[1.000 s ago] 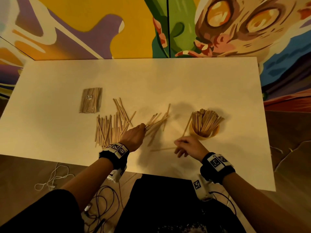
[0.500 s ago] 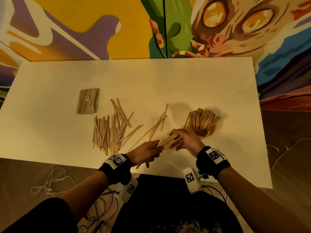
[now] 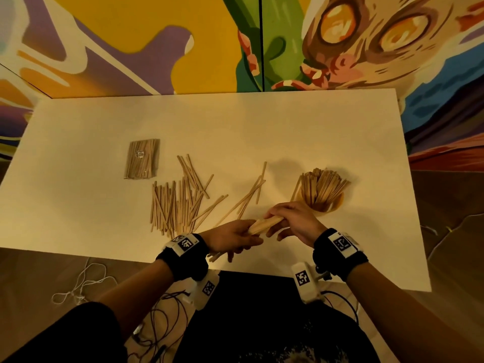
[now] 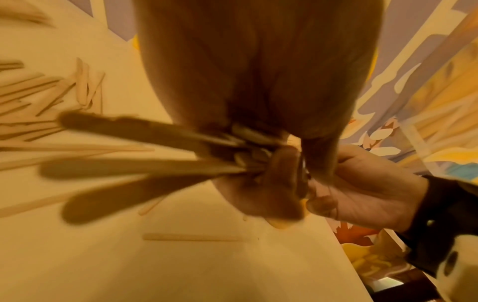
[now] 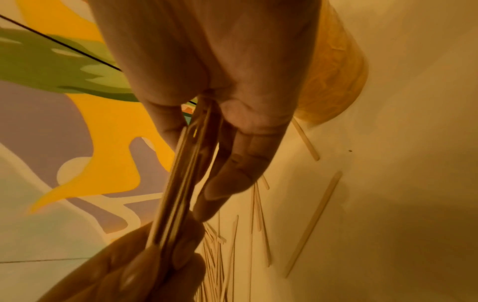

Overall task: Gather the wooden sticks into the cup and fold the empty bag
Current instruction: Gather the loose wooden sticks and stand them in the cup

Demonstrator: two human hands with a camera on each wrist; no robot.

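Note:
Low over the table's near edge, both hands hold one bundle of wooden sticks. My left hand grips its near end, and the sticks fan out behind that hand. My right hand pinches the far end between thumb and fingers. Just behind the right hand stands the yellow cup, packed with upright sticks. A big loose pile of sticks lies left of centre, with a few more sticks in the middle. The clear bag lies flat at the back left.
The white table stands against a painted wall. Cables and a white cord lie on the floor under the near edge. One stray stick lies on the table below my hands.
My left hand gathered sticks from the middle of the table and lifted them toward the right hand. Both hands now hold them as one tighter bundle near the cup.

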